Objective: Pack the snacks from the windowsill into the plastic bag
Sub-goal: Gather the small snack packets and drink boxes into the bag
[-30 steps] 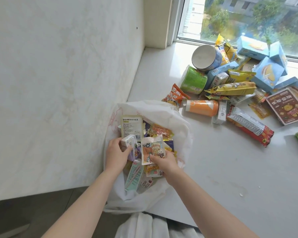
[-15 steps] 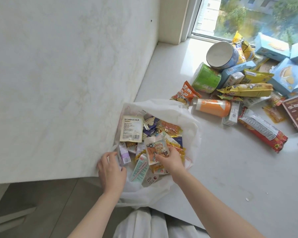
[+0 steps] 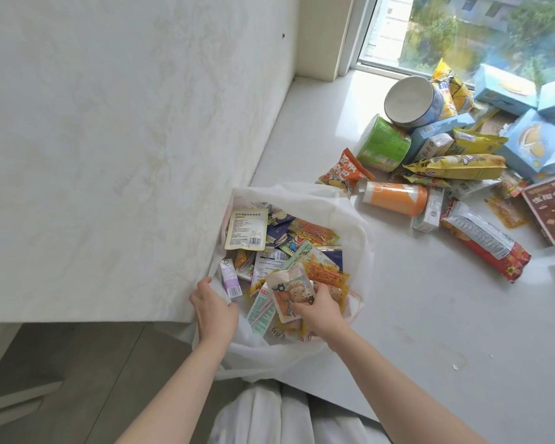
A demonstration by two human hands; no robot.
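Head view showed the plastic bag (image 3: 350, 225) sitting open at the near left edge of the windowsill (image 3: 430, 331), pressed against the side wall (image 3: 109, 155), with its lower part sagging over the sill's front edge. It was already well filled with small packets. The left hand (image 3: 213, 310) lay on the bag's left rim with its fingers curled over the film, apparently grasping it to keep the mouth open. The right hand (image 3: 318, 310) was inside the mouth, pinching a cartoon-printed pouch (image 3: 290, 294) that rested on top of the other packets, just beside a small purple carton (image 3: 228, 278).

Much remained unpacked toward the sill's far right corner by the window: an orange bottle (image 3: 394, 197) on its side nearest the bag, a green cup (image 3: 382, 145), a tilted bowl (image 3: 409, 100) propped on the heap, a long red-and-silver packet (image 3: 484, 240) and several blue boxes (image 3: 532, 145).

The main risk looked to be the bag itself. With part of it hanging past the front edge, added weight could drag it off the sill if the left hand let go. Box corners might split the thin film. Pulling items from under the bowl could topple it, and the bottle could roll if nudged.
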